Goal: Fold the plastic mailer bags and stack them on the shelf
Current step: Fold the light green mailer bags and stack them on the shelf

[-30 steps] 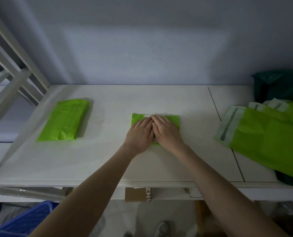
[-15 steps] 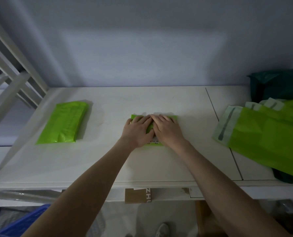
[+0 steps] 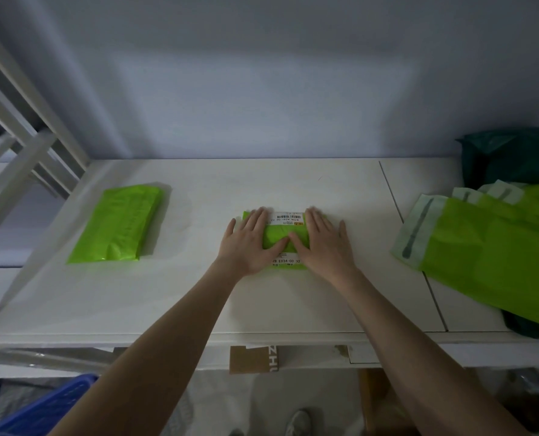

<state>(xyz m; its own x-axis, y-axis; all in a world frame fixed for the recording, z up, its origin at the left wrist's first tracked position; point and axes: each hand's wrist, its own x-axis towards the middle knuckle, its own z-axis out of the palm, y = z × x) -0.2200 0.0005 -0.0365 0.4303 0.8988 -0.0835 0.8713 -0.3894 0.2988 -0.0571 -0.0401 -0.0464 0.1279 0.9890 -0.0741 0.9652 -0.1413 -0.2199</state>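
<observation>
Flattened now under both palms, mid-shelf (image 3: pixel 293 303): mailer (image 3: pixel 285 239), folded small, labels showing. Left hand (image 3: pixel 251 239) and right hand (image 3: pixel 323 242) slid apart from a half-second back, fingers straight and spread, pressing, not pinching. Crease being smoothed outward, so fold probably nearly done. Farther left, folded stack (image 3: pixel 117 225); right, unfolded pile (image 3: pixel 494 247) waiting.

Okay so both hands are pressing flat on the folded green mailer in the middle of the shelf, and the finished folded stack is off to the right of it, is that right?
Not quite. The head view shows the folded stack to the left of the mailer, not the right; unfolded bags lie on the right. The left hand and right hand do press flat on it.
</observation>
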